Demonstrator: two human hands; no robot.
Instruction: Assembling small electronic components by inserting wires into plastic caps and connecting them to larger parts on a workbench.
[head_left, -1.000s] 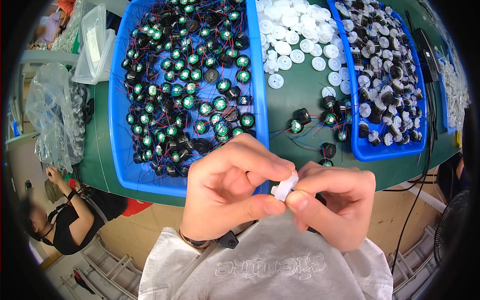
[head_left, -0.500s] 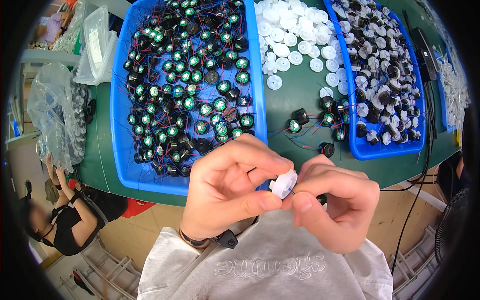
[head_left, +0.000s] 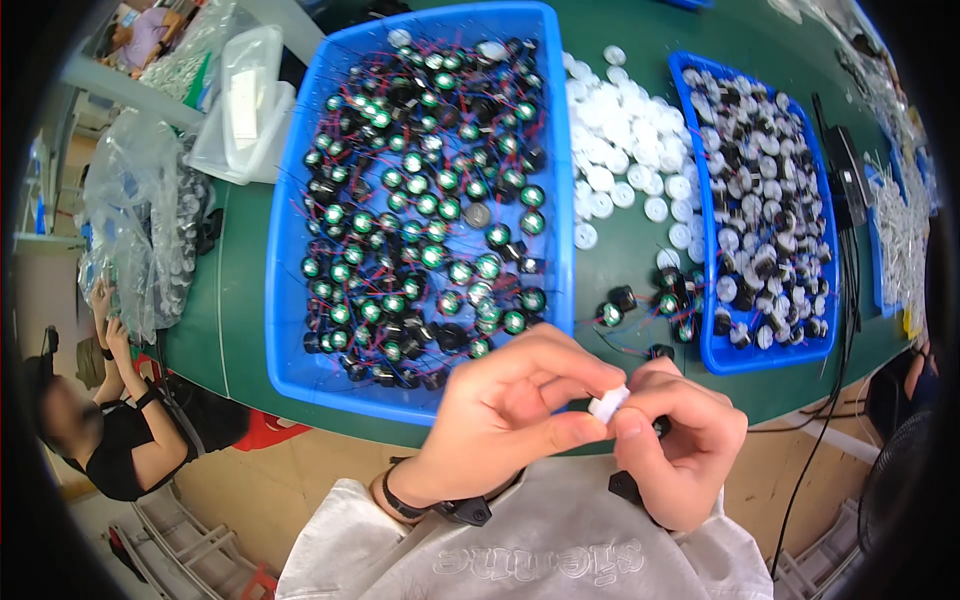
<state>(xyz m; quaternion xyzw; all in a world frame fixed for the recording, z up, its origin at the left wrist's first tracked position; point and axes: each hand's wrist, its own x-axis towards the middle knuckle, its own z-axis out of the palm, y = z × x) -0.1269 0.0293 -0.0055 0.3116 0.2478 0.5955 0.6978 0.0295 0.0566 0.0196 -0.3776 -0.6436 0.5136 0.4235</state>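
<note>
In front of my chest, my left hand (head_left: 525, 410) pinches a small round white plastic cap (head_left: 608, 403) between thumb and index finger. My right hand (head_left: 680, 430) is closed against the cap's right side, its thumb and index fingertips pressed together there. Part of a black wired cylinder (head_left: 661, 426) shows between the curled right fingers; the rest of it is hidden. Beyond the hands, a large blue tray (head_left: 566, 200) holds many black cylinders with green faces and red and blue wires. A few similar loose cylinders (head_left: 622, 298) lie on the green table (head_left: 640, 240) to its right.
White plastic discs (head_left: 640, 130) lie heaped between the large tray and a smaller blue tray (head_left: 710, 300) of cylinders fitted with white discs. Clear plastic boxes (head_left: 250, 100) and a clear bag (head_left: 140, 230) are at left. A person (head_left: 140, 420) works there. Cables hang at right.
Both hands have moved slightly right and lower in the picture, still together at the cap. The cap is turned, and the blue wire seen at the right fingertips no longer shows. The view has shifted.
</note>
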